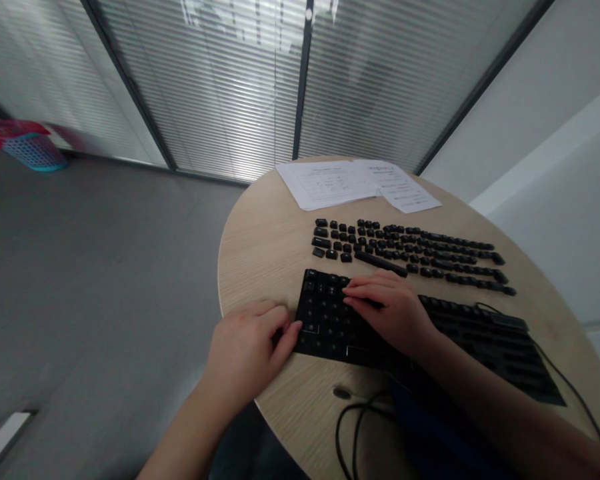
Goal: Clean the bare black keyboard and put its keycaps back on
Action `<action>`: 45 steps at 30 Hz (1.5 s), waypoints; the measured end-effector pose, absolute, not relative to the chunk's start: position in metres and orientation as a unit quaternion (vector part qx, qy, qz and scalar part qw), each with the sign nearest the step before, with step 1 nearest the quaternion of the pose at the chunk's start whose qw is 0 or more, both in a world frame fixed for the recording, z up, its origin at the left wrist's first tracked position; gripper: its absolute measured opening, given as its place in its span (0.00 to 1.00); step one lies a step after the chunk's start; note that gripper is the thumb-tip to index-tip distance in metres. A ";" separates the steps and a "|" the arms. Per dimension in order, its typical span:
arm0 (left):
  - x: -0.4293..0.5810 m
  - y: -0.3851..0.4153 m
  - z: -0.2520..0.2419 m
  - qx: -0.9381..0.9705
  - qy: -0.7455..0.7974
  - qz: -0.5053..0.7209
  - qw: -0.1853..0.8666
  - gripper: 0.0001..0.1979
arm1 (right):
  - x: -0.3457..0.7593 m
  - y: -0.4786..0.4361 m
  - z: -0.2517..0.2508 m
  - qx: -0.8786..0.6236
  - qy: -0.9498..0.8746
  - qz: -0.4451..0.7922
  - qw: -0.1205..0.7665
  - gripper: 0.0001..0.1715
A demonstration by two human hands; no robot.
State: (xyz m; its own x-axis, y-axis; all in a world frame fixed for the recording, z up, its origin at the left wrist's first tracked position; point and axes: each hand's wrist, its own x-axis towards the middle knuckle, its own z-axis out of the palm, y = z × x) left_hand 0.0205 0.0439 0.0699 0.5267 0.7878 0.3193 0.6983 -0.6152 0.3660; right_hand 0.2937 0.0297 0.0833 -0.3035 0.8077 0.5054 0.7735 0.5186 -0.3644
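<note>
A black keyboard [325, 320] lies across the round table, with most of its left part bare of keycaps and a few caps left along its top rows. My left hand [250, 343] is closed at its left edge, thumb and curled fingers against the corner. Over the upper rows, my right hand [390, 307] has its fingertips together in a pinch; whatever is between them is too small to make out. My right forearm hides the keyboard's middle. Loose black keycaps [347, 247] lie in rows beyond it, among them a long space bar [380, 263].
Printed papers [330, 185] lie at the far side of the wooden table [260, 233]. A black cable [357, 427] loops at the near edge beside a small dark oval object [341, 393]. A red and blue basket [35, 150] stands on the floor by the blinds.
</note>
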 end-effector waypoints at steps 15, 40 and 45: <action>0.021 0.043 0.071 0.869 0.426 0.230 0.104 0.18 | 0.294 0.030 0.081 -0.497 -0.791 0.071 0.350 0.06; 0.022 0.044 0.072 0.864 0.438 0.224 0.109 0.18 | 0.288 0.030 0.086 -0.483 -0.822 -0.004 0.302 0.07; 0.021 0.045 0.072 0.869 0.428 0.231 0.090 0.19 | 0.286 0.031 0.079 -0.484 -0.819 -0.002 0.308 0.09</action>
